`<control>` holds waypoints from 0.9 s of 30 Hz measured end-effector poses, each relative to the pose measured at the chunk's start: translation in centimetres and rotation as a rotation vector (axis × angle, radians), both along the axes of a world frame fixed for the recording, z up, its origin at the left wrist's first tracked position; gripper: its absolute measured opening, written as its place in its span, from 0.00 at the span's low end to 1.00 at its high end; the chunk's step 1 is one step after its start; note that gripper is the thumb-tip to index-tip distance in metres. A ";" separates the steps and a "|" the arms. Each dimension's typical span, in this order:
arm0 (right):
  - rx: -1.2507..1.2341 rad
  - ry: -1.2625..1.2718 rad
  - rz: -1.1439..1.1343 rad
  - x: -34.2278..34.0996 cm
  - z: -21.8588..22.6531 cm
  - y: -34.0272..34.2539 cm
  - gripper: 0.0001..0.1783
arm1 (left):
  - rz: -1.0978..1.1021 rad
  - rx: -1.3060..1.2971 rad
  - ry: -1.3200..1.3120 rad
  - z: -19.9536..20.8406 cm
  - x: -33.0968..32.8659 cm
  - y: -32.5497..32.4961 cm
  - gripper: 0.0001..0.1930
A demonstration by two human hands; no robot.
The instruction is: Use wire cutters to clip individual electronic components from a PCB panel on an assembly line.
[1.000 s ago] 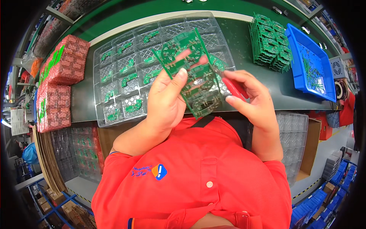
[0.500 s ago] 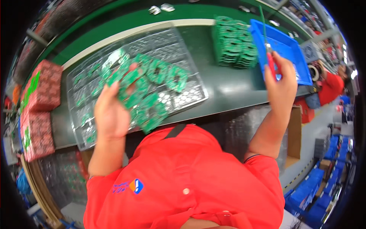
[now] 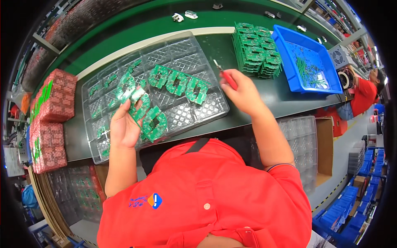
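My left hand (image 3: 125, 128) grips a piece of green circuit board panel (image 3: 154, 124) by its left edge, above a clear plastic tray. My right hand (image 3: 244, 91) is closed round red-handled pliers (image 3: 229, 79), whose metal tip points up and left, to the right of the tray and apart from the boards. A row of three joined green boards (image 3: 177, 84) is over the tray's middle; I cannot tell whether it touches the held piece. More green boards (image 3: 126, 84) sit in the left compartments of the tray (image 3: 178, 113).
A tall stack of green board panels (image 3: 256, 49) stands behind my right hand. Beside it, a blue bin (image 3: 289, 76) holds thin green strips. Red wrapped stacks (image 3: 58, 99) stand at the left. Small white parts (image 3: 191, 15) lie on the green belt (image 3: 136, 20) behind.
My right hand has moved left from over the blue bin with the pliers. The long green strip at their tip is gone from them. My left hand still holds the panel piece, now less blurred.
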State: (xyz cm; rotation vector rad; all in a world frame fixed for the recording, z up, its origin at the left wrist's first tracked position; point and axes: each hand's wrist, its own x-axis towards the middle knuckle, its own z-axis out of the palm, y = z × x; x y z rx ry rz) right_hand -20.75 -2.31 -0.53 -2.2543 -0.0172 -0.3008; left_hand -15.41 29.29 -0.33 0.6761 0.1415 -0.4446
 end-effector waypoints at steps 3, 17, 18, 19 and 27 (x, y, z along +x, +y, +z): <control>-0.059 0.010 0.048 1.4 0.8 2.6 0.16 | -0.081 0.047 -0.018 -0.7 -0.7 0.4 0.18; 0.875 0.180 0.108 -0.6 0.3 -0.1 0.20 | -0.112 -0.563 0.022 -0.6 -1.1 2.6 0.24; 0.897 0.132 0.030 -2.4 -0.2 -0.8 0.20 | -0.108 -0.580 0.066 -0.7 -1.1 2.7 0.23; 0.920 0.084 -0.048 -4.2 -0.6 -1.5 0.20 | -0.064 -0.315 -0.007 0.1 -1.3 2.1 0.26; 0.654 0.075 -0.399 -11.0 -4.0 -5.3 0.18 | -0.123 -0.061 -0.307 2.7 -2.0 -1.7 0.39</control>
